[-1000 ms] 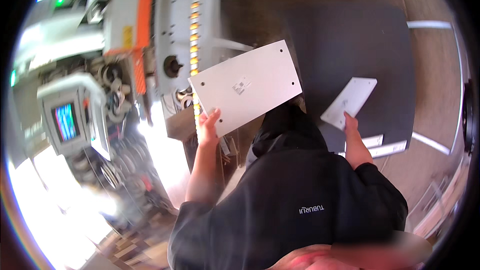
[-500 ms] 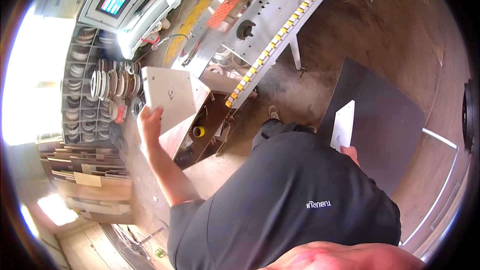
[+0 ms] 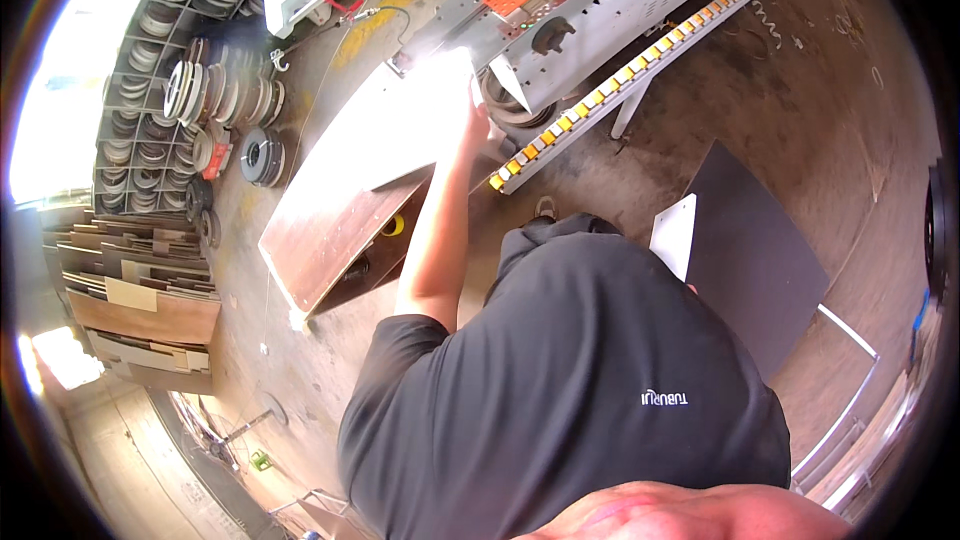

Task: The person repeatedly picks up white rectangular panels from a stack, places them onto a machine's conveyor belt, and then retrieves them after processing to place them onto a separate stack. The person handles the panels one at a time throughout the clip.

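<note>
My left arm reaches forward to the wooden cabinet beside the machine. My left hand is closed at the right edge of a white panel, which lies over the far part of the cabinet top. Glare washes out the panel's outline and part of my fingers. Low on my right, a second white panel stands tilted in front of a dark board. Only a sliver of my right hand shows at its lower end, closed on it; my shirt hides the rest.
The machine's rail with yellow rollers runs diagonally close to my left hand. A large dark board lies at my right. Racks of edging rolls and stacked boards stand on the left. Yellow tape sits inside the cabinet.
My left hand has swung right and forward with its white panel, from upright beside the cabinet to over its top. The right panel has shifted slightly left. My view has turned.
</note>
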Available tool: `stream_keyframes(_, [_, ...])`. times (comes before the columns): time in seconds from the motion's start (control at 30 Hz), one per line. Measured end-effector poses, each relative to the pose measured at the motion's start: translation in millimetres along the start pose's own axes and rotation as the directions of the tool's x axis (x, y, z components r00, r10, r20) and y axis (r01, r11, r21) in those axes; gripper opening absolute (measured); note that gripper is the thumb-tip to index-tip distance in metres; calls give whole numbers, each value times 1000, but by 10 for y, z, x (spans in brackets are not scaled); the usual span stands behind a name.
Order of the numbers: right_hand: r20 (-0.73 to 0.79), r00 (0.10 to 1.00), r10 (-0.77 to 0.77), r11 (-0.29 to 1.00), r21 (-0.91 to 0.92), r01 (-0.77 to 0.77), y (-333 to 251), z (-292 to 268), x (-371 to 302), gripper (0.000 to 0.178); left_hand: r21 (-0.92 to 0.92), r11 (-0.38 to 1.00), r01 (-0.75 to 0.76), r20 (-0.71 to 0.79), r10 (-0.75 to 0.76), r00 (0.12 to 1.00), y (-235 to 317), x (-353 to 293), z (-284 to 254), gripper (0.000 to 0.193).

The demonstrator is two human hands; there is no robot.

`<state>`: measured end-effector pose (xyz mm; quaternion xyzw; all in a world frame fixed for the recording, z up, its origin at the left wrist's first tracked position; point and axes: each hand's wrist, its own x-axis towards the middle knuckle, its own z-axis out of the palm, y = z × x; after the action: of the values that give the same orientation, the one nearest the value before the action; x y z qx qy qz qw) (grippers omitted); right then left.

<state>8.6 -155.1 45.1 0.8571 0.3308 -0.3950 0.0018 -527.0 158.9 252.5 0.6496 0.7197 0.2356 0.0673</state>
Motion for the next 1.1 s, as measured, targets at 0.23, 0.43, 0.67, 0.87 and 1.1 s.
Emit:
stream_keyframes(0.23, [-15,999,32,999,-21,-32,-496,-18,-257,51,149,985,93,124,-112,986,-1664,-600,-432,90])
stream_keyframes(0.43, [-29,998,54,997,-49,-55,-737,22,-421,51,296,955,23,85,-51,995,-2473,-924,-656,72])
stream_keyframes(0.67, [-55,993,105,992,-58,-108,-820,52,-664,51,316,947,52,36,-67,997,-1650,-660,-248,62])
stream_keyframes(0.87, [-71,990,122,990,-58,-127,-921,-49,-747,51,197,960,-199,209,158,965,-1162,-169,127,72])
stream_keyframes(1.1, [-96,982,164,986,-14,-166,-1222,-222,-926,51,289,897,-336,206,285,936,-1040,349,623,77])
